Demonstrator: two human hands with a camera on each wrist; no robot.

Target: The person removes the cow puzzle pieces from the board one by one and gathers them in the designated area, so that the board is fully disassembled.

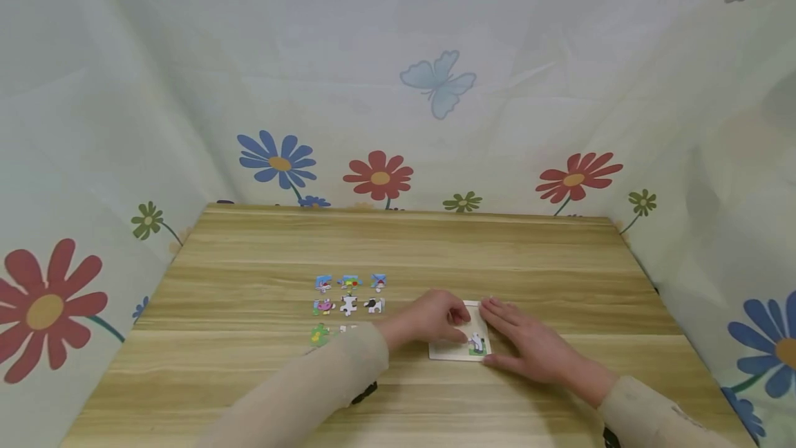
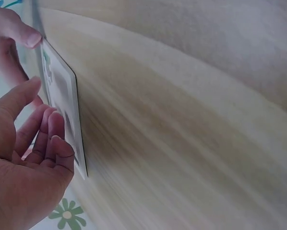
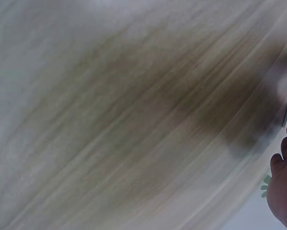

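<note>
A small light puzzle tray (image 1: 443, 351) lies on the table, with one picture puzzle piece (image 1: 477, 344) in its near right corner. My left hand (image 1: 435, 323) is over the tray's left side, its thumb tip close to that piece. In the left wrist view the left hand's fingers (image 2: 54, 127) are loosely bent and the thumb stands apart; nothing shows between them. Along the tray's right edge rests my right hand (image 1: 528, 341), fingers extended and thumb at the near corner. The right wrist view catches only part of this hand (image 3: 285, 182).
Left of the tray, loose puzzle pieces lie in rows, among them a black-and-white piece (image 1: 349, 305), a pink one (image 1: 325, 307) and a green one (image 1: 319, 334). My left sleeve (image 1: 323, 379) partly covers the nearest row. A flowered cloth (image 1: 497, 157) hangs around the wooden table (image 1: 497, 247).
</note>
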